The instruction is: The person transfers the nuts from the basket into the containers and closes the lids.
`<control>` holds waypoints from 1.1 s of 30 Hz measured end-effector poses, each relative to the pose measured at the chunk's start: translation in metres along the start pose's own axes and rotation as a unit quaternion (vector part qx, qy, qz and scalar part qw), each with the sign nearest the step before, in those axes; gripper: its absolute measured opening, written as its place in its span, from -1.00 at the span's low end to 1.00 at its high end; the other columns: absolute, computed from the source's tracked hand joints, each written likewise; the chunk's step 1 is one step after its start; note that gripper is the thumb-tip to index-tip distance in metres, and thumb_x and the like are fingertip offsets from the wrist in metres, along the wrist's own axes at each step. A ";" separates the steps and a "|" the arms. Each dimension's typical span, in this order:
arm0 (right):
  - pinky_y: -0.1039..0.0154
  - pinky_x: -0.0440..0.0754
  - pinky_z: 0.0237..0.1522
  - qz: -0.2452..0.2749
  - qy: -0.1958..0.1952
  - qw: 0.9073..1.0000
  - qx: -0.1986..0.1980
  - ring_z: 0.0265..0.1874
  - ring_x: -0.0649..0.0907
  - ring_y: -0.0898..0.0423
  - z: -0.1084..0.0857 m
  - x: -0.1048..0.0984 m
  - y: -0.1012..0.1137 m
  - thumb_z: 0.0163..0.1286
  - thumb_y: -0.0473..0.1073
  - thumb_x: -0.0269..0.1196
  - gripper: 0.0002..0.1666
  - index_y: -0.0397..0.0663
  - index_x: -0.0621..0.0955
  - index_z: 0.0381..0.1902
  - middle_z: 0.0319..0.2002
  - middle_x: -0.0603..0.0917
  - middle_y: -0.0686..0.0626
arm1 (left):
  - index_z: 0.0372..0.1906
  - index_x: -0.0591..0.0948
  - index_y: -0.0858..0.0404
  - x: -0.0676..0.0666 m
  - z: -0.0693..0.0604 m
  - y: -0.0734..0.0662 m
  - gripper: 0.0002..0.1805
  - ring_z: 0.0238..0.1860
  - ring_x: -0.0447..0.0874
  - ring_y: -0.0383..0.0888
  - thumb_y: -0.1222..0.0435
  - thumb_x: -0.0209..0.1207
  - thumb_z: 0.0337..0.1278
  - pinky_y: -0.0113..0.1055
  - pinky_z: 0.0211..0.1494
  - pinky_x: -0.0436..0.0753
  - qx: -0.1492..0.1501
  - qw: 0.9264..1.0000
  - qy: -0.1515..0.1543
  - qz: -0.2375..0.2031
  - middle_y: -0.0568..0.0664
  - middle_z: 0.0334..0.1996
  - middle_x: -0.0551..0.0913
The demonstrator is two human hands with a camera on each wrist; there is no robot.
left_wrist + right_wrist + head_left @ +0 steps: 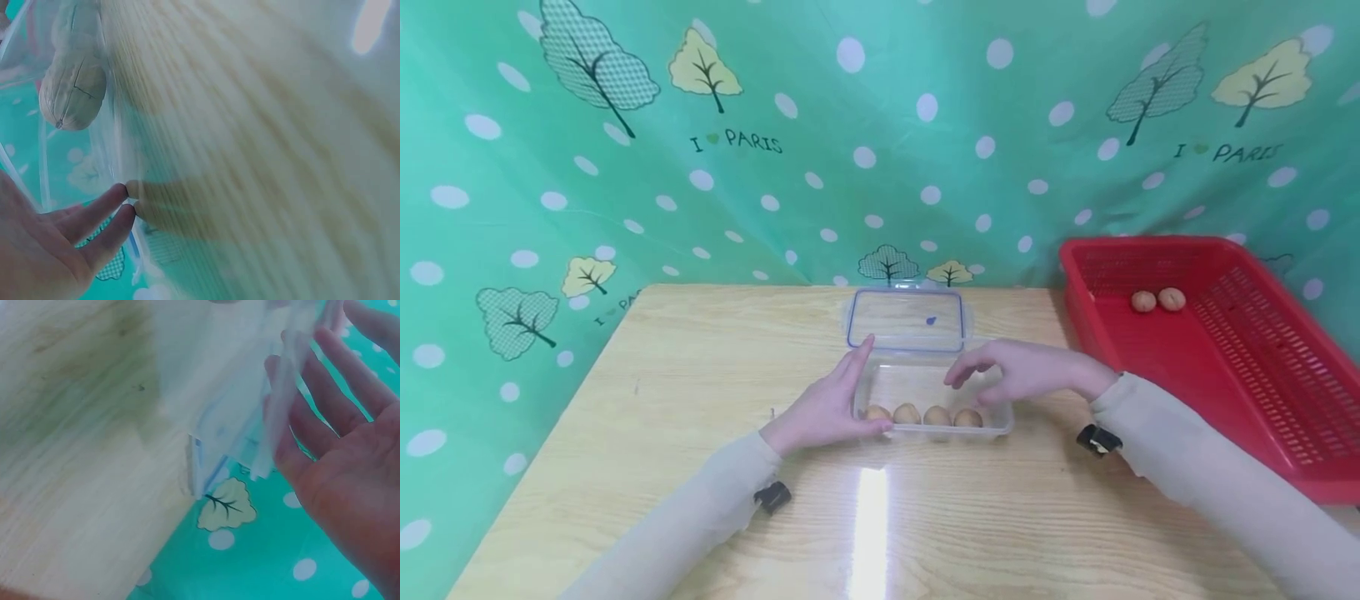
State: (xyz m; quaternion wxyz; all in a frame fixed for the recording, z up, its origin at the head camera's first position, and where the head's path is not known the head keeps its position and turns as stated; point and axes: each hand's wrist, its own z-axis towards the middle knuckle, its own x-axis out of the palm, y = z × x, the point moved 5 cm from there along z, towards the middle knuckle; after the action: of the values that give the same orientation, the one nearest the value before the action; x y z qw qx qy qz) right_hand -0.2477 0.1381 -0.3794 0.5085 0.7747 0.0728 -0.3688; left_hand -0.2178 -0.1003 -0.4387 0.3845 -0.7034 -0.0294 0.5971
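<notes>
- At centre: clear rectangular plastic container (901, 382), long axis left-right, 4 brown walnuts (937, 416) inside.
- Left hand (829, 408): straight fingers, left end.
- Right hand (1024, 368): fingers relaxed, over right end.

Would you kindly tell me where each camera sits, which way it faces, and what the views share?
Head: worn on the head, facing forward and down at a clear plastic box of round brown walnuts; left hand, right hand and pale fabric sleeves show.
Left wrist: on that wrist, facing the box wall and pale wooden table; left hand shows.
Right wrist: likewise, facing the box and table; right hand shows.
Both wrist views share table and green dotted cloth.
</notes>
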 end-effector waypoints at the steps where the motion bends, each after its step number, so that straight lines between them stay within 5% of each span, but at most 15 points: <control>1: -0.17 0.44 0.17 0.006 -0.001 1.000 -0.002 0.08 0.56 -0.05 -0.001 -0.001 0.001 0.25 -0.34 0.24 -0.56 -0.17 0.59 0.13 0.02 0.64 -0.06 | 0.54 -0.32 0.12 0.000 0.000 0.000 0.34 0.16 0.48 0.22 -0.35 0.23 -0.11 0.01 0.09 0.58 0.000 1.000 0.001 -0.001 0.15 0.50 -0.04; 9: -0.03 0.57 0.07 0.035 -0.031 0.999 -0.028 0.01 0.61 -0.10 -0.006 -0.012 0.003 0.28 -0.34 0.27 -0.57 -0.13 0.58 0.12 -0.01 0.66 -0.02 | 0.54 -0.31 0.14 -0.002 0.001 0.000 0.36 0.03 0.59 0.15 -0.41 0.18 -0.14 -0.11 -0.01 0.65 -0.007 1.000 0.019 0.019 0.13 0.51 -0.06; 18: 0.12 0.62 0.02 0.046 -0.056 0.997 -0.038 -0.05 0.64 -0.01 -0.010 -0.021 -0.006 0.34 -0.26 0.25 -0.58 -0.25 0.55 0.14 -0.05 0.67 -0.02 | 0.55 -0.23 0.19 -0.001 0.001 -0.005 0.35 0.36 0.18 0.27 -0.40 0.21 -0.16 0.14 0.11 0.51 -0.009 0.999 -0.004 0.038 0.23 0.51 -0.15; 23: 0.15 0.64 -0.03 0.057 -0.078 0.994 -0.050 -0.09 0.65 0.01 -0.013 -0.029 -0.006 0.33 -0.30 0.25 -0.62 -0.22 0.57 0.11 -0.08 0.67 -0.01 | 0.55 -0.17 0.19 -0.002 0.005 -0.009 0.32 0.35 0.17 0.31 -0.35 0.26 -0.16 0.20 0.06 0.53 0.005 0.999 -0.029 0.032 0.24 0.51 -0.19; 33: 0.19 0.64 -0.03 0.085 -0.103 0.990 -0.041 -0.08 0.63 -0.10 -0.020 -0.043 -0.005 0.32 -0.30 0.26 -0.60 -0.23 0.56 0.12 -0.09 0.67 -0.06 | 0.55 -0.29 0.05 -0.003 0.007 -0.009 0.39 0.22 0.40 0.20 -0.32 0.34 -0.25 0.05 0.11 0.55 -0.013 1.000 0.010 -0.027 0.17 0.46 0.00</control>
State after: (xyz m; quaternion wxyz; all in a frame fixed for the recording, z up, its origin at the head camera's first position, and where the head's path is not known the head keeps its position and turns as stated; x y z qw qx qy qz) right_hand -0.2709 0.1683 -0.3513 0.5740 0.7145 -0.0313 -0.3988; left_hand -0.2208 -0.0917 -0.4313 0.3913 -0.7131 -0.0527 0.5793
